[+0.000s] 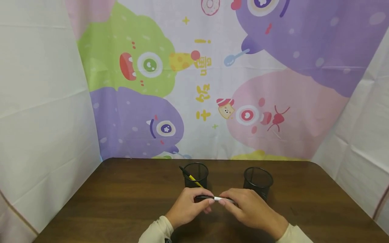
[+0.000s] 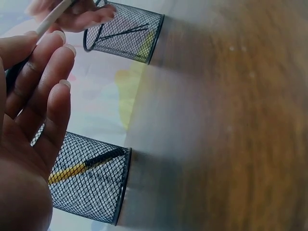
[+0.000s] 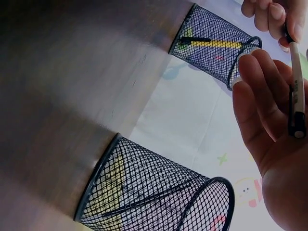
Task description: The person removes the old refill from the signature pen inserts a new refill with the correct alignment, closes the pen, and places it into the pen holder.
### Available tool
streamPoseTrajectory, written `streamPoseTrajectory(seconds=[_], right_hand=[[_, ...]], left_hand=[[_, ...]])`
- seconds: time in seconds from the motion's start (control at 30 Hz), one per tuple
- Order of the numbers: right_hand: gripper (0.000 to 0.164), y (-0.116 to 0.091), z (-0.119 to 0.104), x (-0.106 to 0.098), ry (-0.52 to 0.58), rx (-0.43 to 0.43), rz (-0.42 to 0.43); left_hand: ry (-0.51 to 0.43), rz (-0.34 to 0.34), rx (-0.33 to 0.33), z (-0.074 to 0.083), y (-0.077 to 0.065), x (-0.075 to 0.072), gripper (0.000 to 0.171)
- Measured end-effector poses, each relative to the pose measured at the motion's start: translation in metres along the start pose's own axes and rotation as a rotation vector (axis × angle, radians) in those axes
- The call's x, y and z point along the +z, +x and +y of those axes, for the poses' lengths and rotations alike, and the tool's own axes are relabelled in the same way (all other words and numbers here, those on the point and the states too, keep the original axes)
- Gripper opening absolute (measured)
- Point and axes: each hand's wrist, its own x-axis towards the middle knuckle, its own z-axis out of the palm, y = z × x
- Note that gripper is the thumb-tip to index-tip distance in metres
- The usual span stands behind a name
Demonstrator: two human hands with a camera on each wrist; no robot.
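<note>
Both hands hold one slim pen level between them, with a white barrel and a black end. My left hand pinches the black end between thumb and fingers. At the white end, my right hand grips the barrel with thumb and fingertips. The right wrist view shows a dark clip and lettering on the white barrel. Just beyond the left hand stands a black mesh pen cup, with a yellow-and-black pen leaning in it. A second mesh cup stands behind the right hand, which partly hides it.
The cups stand apart on a dark brown wooden table. A cloth with cartoon monsters hangs behind the table's far edge. White cloth hangs along the left side, and more white cloth along the right.
</note>
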Motion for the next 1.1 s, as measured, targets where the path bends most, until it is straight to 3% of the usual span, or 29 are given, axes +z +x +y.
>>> streamPoseTrajectory(seconds=[0.37,0.67,1.1], right_hand=[[0.007,0.0015,0.0001,-0.0006,-0.023,-0.021,0.007],[0.008,0.0010,0.0010,0.0008,-0.031,-0.068,0.042],[0.005,0.0011,0.0014,0.0002,-0.002,-0.064,0.049]], left_hand=[[-0.001,0.019,0.027,0.0003,0.0001,0.0013,0.013],[0.006,0.013,0.009,0.0009,0.0000,0.0014,0.015],[0.010,0.015,0.009,0.0040,0.0001,0.0013,0.014]])
